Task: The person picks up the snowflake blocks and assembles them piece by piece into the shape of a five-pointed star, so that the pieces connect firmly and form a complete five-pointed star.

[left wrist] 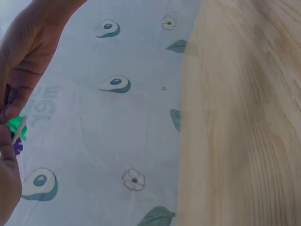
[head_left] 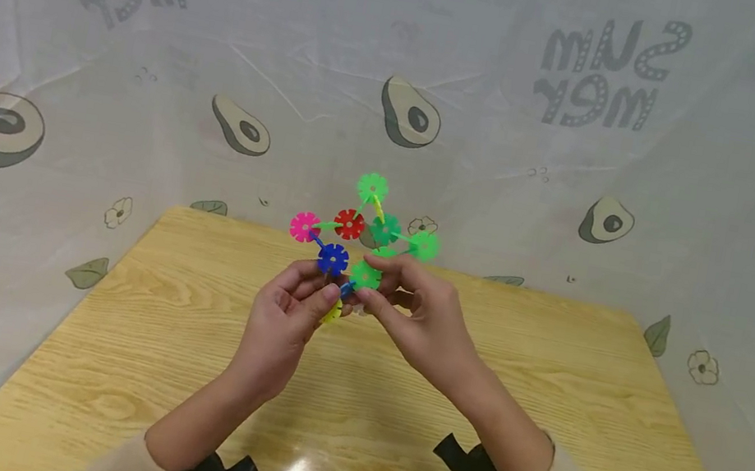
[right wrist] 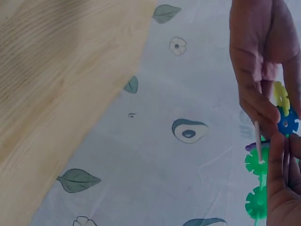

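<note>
A structure of slotted plastic snowflake discs is held up by both hands above the table. Its upper part shows a light green disc point(head_left: 373, 188), a red disc point(head_left: 349, 224) and a pink disc point(head_left: 305, 227). My left hand point(head_left: 279, 327) pinches a yellow disc point(head_left: 332, 313) at the bottom, its thumb in front, just under a dark blue disc point(head_left: 332, 260). With thumb and index finger my right hand point(head_left: 434, 320) grips a green disc point(head_left: 365, 276). Between the hands sits a blue disc point(right wrist: 288, 121); a white disc point(right wrist: 258, 141) appears edge-on in the right wrist view.
Below the hands lies a wooden table point(head_left: 350, 398). A pale curtain point(head_left: 323, 110) with printed avocados and leaves hangs behind and at both sides. Black curved mounts point(head_left: 470, 461) stick out from both wrists near the sleeves.
</note>
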`<state>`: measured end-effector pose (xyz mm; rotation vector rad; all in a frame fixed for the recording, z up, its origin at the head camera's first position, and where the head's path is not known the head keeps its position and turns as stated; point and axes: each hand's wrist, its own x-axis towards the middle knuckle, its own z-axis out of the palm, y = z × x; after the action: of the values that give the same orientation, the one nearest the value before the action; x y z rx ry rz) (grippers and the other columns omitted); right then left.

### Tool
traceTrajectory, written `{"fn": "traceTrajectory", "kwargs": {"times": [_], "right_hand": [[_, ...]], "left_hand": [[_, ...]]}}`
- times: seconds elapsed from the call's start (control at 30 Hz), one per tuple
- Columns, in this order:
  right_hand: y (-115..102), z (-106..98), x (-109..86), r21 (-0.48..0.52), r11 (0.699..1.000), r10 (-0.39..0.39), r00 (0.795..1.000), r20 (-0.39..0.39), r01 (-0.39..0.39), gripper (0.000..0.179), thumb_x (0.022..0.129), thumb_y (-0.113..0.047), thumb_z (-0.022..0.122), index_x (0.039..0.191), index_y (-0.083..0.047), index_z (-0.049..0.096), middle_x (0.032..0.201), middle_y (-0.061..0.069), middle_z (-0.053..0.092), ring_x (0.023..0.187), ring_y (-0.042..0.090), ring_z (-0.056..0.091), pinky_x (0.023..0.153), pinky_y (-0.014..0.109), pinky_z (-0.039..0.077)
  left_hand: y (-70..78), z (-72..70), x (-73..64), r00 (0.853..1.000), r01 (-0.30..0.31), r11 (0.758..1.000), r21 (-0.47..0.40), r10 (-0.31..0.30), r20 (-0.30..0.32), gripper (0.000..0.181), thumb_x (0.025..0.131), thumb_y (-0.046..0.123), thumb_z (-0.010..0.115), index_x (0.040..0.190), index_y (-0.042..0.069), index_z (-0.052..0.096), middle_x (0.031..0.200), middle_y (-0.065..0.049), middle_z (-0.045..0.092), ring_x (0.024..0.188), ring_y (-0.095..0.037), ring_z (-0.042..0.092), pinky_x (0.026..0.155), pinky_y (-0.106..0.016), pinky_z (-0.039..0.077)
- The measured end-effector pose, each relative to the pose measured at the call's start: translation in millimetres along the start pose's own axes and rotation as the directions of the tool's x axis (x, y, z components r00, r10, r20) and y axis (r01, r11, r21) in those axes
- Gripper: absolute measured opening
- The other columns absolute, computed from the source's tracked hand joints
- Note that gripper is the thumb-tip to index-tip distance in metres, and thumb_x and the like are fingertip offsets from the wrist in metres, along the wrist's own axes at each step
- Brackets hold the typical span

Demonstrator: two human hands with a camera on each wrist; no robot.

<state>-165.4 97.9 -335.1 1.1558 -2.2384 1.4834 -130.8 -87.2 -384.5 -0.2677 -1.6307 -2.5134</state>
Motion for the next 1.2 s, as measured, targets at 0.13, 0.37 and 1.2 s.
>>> {"fn": "traceTrajectory", "kwargs": {"times": [0.13, 0.37, 1.2], "right_hand": [[1, 8, 1.5, -0.026, 0.999, -0.023, 0.999, -0.046, 0.022, 0.036, 0.093, 0.005, 0.074, 0.128, 0.004, 0.066, 0.088, 0.010, 0.068, 0.081, 0.012, 0.064, 0.080, 0.025, 0.065], [4, 17, 0.8, -0.091, 0.990, -0.117, 0.989, -0.087, 0.109, 0.037, 0.094, 0.006, 0.072, 0.130, 0.008, 0.064, 0.097, 0.014, 0.073, 0.083, 0.019, 0.072, 0.079, 0.027, 0.065], [3, 23, -5.4, 0.203, 0.977, 0.093, 0.983, -0.157, -0.060, 0.036, 0.092, 0.012, 0.071, 0.129, 0.009, 0.066, 0.101, 0.024, 0.067, 0.082, 0.004, 0.068, 0.085, 0.024, 0.065]], "left_hand": [[-2.1, 9.7, -0.8, 0.997, -0.074, 0.997, -0.014, 0.074, 0.001, 0.034, 0.111, 0.006, 0.045, 0.143, -0.005, 0.044, 0.120, 0.004, 0.063, 0.105, -0.008, 0.069, 0.094, -0.023, 0.061], [-6.9, 28.1, 5.7, 0.991, -0.118, 0.981, -0.157, 0.107, -0.078, 0.023, 0.113, 0.015, 0.039, 0.126, 0.002, 0.054, 0.111, -0.001, 0.055, 0.097, -0.013, 0.059, 0.083, -0.023, 0.056], [-15.8, 34.8, 7.9, 0.973, -0.216, 0.972, -0.089, 0.206, -0.104, 0.008, 0.110, 0.008, 0.043, 0.113, 0.008, 0.050, 0.099, -0.002, 0.046, 0.080, -0.012, 0.054, 0.074, -0.018, 0.049]]}}
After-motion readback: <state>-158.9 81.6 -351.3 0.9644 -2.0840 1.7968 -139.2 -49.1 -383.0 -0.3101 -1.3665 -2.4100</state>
